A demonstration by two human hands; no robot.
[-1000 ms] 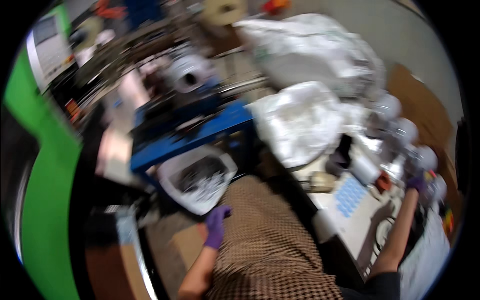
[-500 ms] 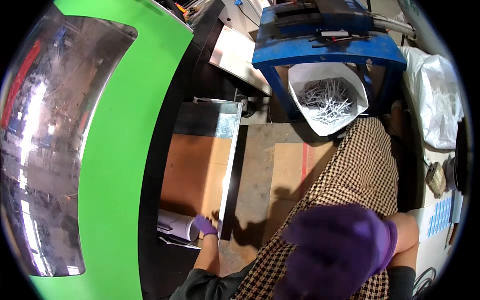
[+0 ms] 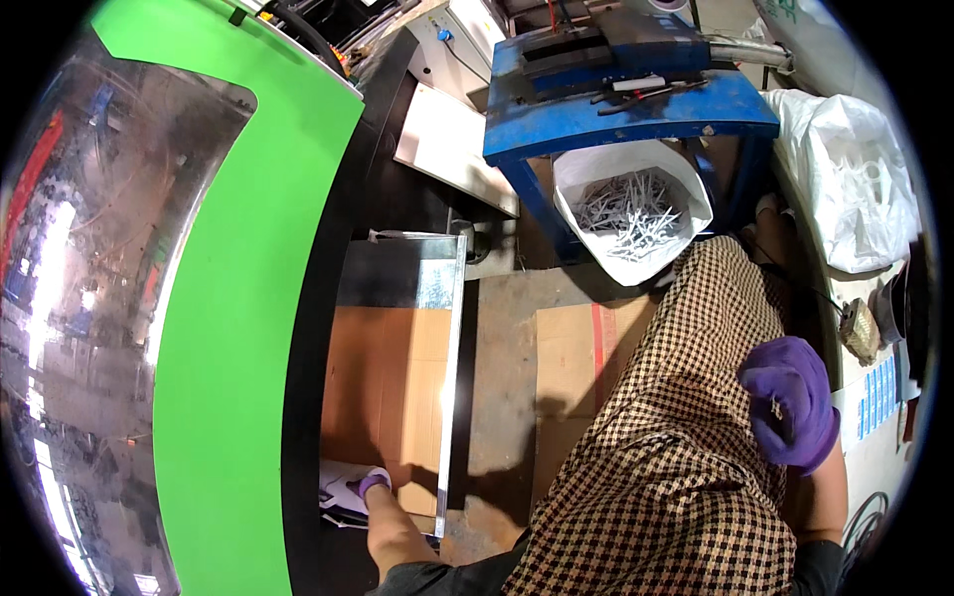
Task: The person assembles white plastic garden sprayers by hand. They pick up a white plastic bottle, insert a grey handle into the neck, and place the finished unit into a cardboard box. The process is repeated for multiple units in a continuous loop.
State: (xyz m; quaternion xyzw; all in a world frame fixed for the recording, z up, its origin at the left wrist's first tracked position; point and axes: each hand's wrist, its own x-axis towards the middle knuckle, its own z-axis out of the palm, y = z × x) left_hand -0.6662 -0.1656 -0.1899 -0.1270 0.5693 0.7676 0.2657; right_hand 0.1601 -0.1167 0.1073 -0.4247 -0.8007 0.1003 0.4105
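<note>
White cylinder point(image 3: 341, 478): inside metal-edged tray point(image 3: 452, 387), near end | Left hand point(image 3: 375, 484): at its rim, fingers mostly hidden, cannot tell closure | Right hand point(image 3: 792, 405): well right of tray, fingers curled, contents unclear | Judgement: even grip, knuckles clear of tray edge, works best

The left hand point(image 3: 374, 483) has free space ahead, a metal wall point(image 3: 451, 387) rightward.

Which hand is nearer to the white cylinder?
Left. The left hand is at the open end of the white cylinder; the right hand is far to its right, near the checked cloth.
</note>
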